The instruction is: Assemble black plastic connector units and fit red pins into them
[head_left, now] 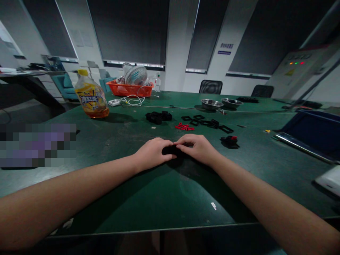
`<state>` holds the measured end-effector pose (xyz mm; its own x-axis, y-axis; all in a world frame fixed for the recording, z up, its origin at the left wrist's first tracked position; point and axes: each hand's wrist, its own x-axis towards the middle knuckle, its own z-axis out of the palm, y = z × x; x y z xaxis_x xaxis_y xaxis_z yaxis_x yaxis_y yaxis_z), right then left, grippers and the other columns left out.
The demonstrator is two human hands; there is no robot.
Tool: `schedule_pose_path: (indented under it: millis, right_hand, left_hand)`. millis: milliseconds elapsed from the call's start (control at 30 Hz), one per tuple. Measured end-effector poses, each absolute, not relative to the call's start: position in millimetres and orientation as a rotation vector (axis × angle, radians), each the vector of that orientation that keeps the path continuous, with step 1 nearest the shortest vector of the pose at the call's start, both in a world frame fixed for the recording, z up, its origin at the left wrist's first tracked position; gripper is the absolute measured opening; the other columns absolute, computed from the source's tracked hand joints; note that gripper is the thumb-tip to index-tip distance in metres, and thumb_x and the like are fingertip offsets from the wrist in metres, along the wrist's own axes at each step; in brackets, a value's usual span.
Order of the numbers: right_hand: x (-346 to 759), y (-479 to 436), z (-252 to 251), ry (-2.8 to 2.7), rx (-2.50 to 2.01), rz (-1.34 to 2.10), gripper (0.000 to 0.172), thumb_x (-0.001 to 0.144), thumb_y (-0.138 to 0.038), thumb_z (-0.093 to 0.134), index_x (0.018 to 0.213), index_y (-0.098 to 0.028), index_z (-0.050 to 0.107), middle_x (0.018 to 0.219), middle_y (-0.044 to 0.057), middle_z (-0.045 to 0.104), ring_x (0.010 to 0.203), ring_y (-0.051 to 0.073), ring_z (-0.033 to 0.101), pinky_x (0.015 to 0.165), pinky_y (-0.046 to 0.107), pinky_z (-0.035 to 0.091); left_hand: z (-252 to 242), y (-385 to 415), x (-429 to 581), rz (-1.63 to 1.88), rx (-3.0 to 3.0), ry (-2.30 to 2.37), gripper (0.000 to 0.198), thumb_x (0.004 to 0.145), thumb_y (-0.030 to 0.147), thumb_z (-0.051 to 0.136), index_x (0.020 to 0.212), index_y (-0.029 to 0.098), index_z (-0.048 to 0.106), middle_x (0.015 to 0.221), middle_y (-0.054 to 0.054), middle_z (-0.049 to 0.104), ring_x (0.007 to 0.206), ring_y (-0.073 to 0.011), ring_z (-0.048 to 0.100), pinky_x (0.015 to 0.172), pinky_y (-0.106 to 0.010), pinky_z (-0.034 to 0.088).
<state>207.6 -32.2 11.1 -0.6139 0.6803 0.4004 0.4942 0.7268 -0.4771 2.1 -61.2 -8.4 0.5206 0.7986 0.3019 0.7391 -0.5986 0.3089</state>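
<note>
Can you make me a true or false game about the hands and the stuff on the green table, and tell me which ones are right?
1. The left hand and the right hand are both at one black piece. True.
2. The two metal bowls are farther from the person than the small red pieces. True.
3. The small red pieces are inside the metal bowls. False: they lie on the green table.
4. The bottle with the yellow cap is lying on its side. False: it stands upright.
5. The orange basket is empty. False: a fan and other things are in it.
</note>
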Motion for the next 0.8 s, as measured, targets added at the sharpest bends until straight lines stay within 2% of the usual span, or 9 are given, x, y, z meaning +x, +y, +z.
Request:
schedule_pose_path:
  millis: [800]
  right_hand:
    - [207.7,-34.1,13.1,-2.375,-0.920,0.428,0.014,0.082,-0.018,0.061,0.086,-0.020,0.074,0.087,0.004,0.075,0.082,0.017,0.068,0.077,0.031,0.051]
  left_hand:
    - [-7.4,-61.7,2.4,0.641,2.598,1.325,0.039,0.085,0.042,0.062,0.117,0.019,0.065,0.111,-0.009,0.070,0.104,-0.0267,0.063,0.090,-0.040,0.049]
